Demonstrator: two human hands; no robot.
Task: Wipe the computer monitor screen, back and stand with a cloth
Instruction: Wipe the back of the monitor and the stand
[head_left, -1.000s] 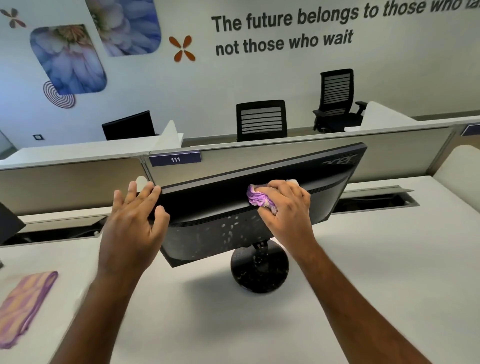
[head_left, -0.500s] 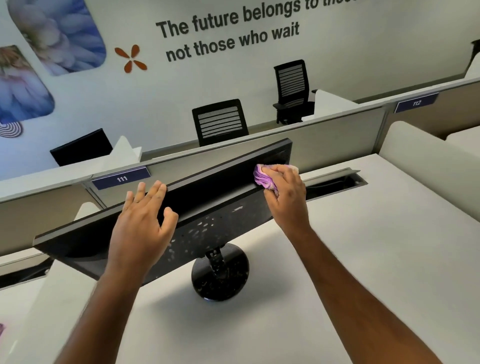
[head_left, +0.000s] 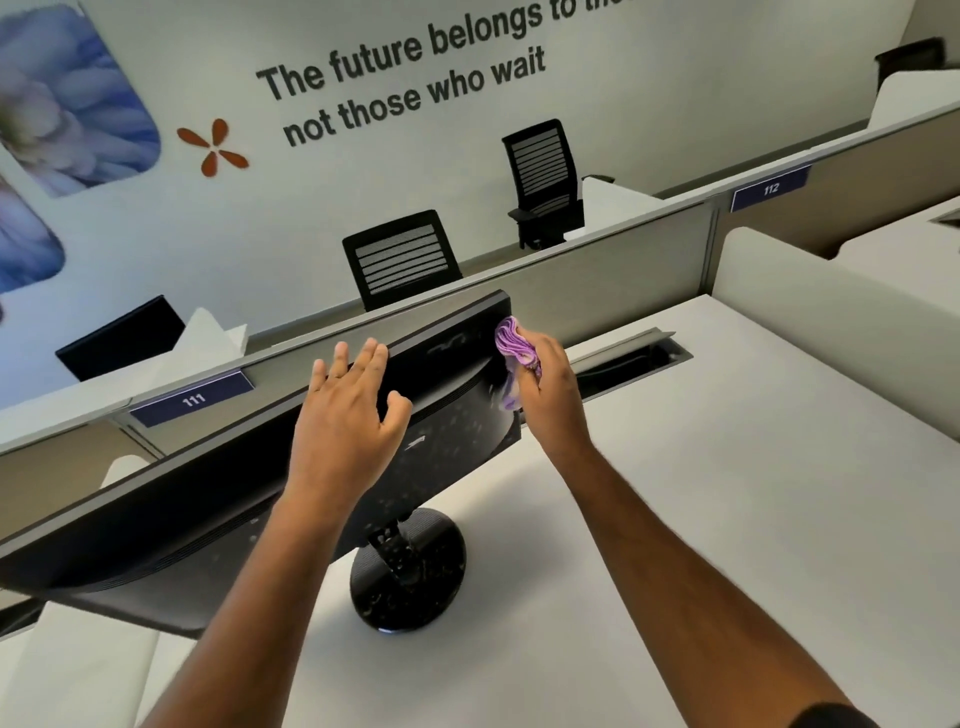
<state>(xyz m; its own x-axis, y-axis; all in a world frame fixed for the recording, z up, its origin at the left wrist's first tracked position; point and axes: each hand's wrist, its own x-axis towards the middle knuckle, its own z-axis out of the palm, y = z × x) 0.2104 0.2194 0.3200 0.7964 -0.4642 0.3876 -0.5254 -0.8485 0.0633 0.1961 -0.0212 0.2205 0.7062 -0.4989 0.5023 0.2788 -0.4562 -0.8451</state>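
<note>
Monitor (head_left: 218, 509) stands on round stand (head_left: 410, 577) near desk's (head_left: 753, 493) far edge, back facing the person. Right hand (head_left: 550, 395) grips bunched purple cloth (head_left: 514, 353), fingers curled round it, pressing it vs monitor's right end, by top corner. Left hand (head_left: 348, 421) lies flat on the back near top edge, fingers (head_left: 358, 358) straight & slightly spread, holding nothing.

Monitor (head_left: 208, 519) screen side hidden; left end cut off; cloth (head_left: 511, 345) partly hidden by right hand (head_left: 550, 389).
</note>
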